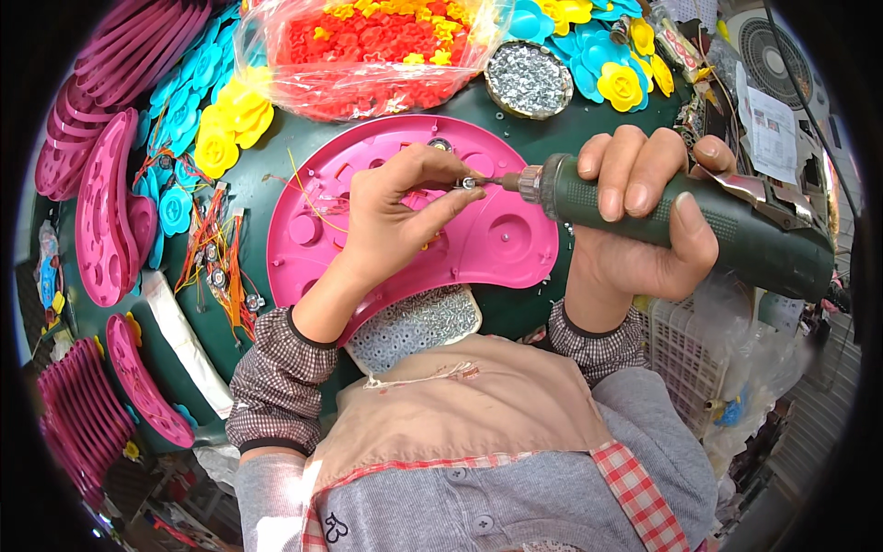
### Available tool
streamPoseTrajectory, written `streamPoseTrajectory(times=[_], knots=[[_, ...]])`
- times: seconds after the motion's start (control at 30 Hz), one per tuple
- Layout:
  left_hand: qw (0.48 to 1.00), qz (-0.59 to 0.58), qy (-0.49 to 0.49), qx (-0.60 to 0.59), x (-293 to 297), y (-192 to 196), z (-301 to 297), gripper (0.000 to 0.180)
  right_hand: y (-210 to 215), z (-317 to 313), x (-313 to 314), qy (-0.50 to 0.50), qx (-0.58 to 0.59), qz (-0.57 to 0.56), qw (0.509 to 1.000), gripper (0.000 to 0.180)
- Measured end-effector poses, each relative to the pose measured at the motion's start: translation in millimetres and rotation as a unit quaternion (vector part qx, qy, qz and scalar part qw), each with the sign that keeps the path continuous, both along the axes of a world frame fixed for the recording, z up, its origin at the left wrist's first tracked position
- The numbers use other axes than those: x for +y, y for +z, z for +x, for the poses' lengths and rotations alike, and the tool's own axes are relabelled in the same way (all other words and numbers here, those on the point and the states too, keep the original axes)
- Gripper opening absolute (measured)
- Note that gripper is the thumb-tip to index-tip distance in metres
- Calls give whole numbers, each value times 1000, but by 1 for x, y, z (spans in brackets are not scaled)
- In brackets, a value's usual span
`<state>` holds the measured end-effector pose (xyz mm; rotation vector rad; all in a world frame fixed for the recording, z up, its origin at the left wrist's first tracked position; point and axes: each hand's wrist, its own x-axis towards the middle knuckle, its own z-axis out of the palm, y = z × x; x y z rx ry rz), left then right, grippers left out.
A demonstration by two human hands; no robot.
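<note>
My right hand (644, 198) is wrapped round a dark green electric screwdriver (727, 225), held level with its bit pointing left. At the bit's tip sits a small silver metal piece (469, 183), which the thumb and forefinger of my left hand (395, 207) pinch. It is too small to tell whether it is a screw or a washer. Both hands are above a curved pink plastic shell (515, 244) lying on the table. Thin wires and a round metal part (440, 144) show in the shell, partly hidden by my left hand.
A tray of small metal hardware (414, 327) lies in front of me. Behind the shell are a clear bag of red and yellow pieces (368, 55) and a round tin of screws (529, 81). Wired parts (219, 267), yellow and blue flower shapes (230, 129) and pink shells (106, 212) lie left.
</note>
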<state>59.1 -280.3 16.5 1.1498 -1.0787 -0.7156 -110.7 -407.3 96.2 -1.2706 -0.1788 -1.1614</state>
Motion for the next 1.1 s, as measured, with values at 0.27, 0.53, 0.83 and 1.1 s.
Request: streamPoseTrajectory(times=[0.27,0.53,0.83,1.1], knots=[[999,11,12,-29,-2,-2,0,22,-1,5,5,-20,-34,63,997,49],[1000,13,-10,-4,-1,-4,-2,22,-6,3,4,-7,-9,39,999,49],[1000,25,17,4,-1,-8,-5,22,-5,8,8,-32,-28,65,997,46],[889,-124,137,-419,-8,-6,2,24,-10,24,16,-85,-12,34,996,43]])
